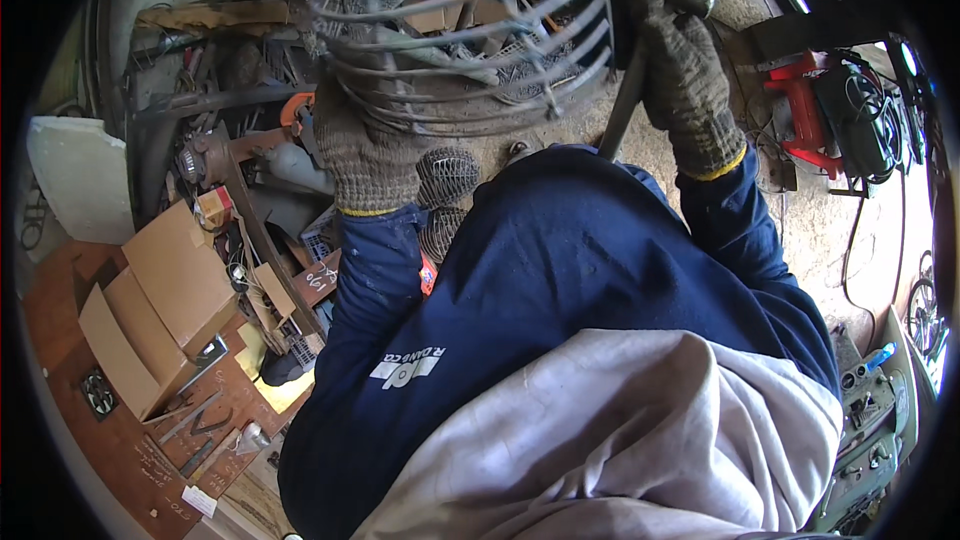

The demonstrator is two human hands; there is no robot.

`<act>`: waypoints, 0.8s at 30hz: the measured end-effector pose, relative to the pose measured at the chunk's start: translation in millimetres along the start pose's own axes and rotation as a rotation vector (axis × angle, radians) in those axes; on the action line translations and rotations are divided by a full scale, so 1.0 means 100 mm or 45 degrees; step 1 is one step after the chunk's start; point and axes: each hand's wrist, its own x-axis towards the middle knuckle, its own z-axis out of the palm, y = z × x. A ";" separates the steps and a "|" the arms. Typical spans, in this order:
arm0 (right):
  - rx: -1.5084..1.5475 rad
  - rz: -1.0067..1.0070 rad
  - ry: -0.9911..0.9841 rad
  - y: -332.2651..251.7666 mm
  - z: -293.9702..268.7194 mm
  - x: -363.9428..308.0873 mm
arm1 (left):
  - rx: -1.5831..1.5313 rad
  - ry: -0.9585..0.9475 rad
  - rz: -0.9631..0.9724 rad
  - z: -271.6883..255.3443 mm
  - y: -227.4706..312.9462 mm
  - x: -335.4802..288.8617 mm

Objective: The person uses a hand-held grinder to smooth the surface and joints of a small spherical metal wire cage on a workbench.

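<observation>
A round cage of bent metal bars point(450, 80) fills the top middle of the head view, close in front of me. My left hand point(375, 155), in a brown knitted glove with a yellow cuff, grips its lower left rim; the bars partly hide the fingers. To the right of the cage, my right hand point(690, 85), gloved the same way, is closed round the handle of a hammer point(625, 105). The hammer's cylindrical head lies just above the fingers, beside the cage's right edge, and the handle points down toward my lap.
On the left, an open cardboard box point(165, 305) stands on a reddish-brown table point(65, 350) with hand tools. Scrap metal and a grey cylinder point(298, 170) crowd the area beside my left arm. At right are a red metal piece point(803, 115) and a dark green machine with cables point(860, 120).
</observation>
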 end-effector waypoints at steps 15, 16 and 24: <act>-0.776 -0.877 -0.155 0.18 -0.08 -0.13 | -0.076 -0.205 -0.261 -0.61 -0.29 0.00; -0.702 -0.833 -0.152 0.15 -0.04 -0.17 | -0.007 -0.289 -0.288 -0.55 -0.34 -0.01; 0.468 0.099 -0.250 -0.03 0.01 -0.26 | -0.392 -0.135 -0.289 -0.32 -0.42 -0.01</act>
